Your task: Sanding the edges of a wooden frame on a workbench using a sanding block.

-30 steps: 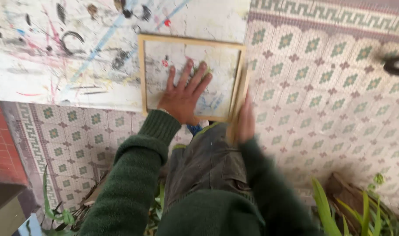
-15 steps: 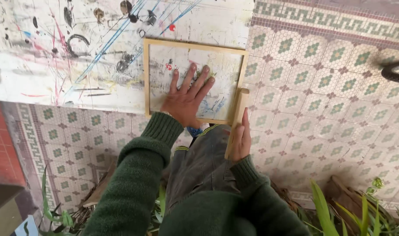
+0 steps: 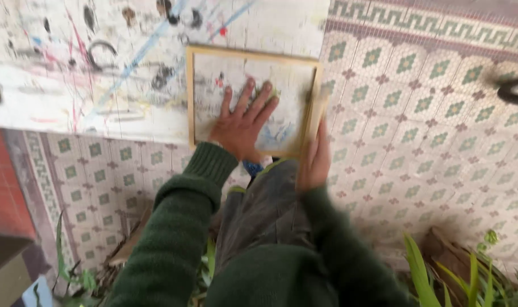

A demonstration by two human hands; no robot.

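Since half a second ago, right hand (image 3: 314,160) has risen, carrying its wooden stick (image 3: 316,116) up along the right edge of the wooden frame (image 3: 189,96); both blurred, fingers seem closed on the stick's lower end. Left hand (image 3: 241,126) stays flat, fingers spread, pressing the sheet inside the frame on the paint-streaked white board (image 3: 71,62). Patterned tile floor (image 3: 418,131) lies beyond.

The right hand (image 3: 314,159) and the wooden stick (image 3: 317,111) it holds are smeared by motion blur. A dark curved object (image 3: 514,91) is cut off by the right edge.
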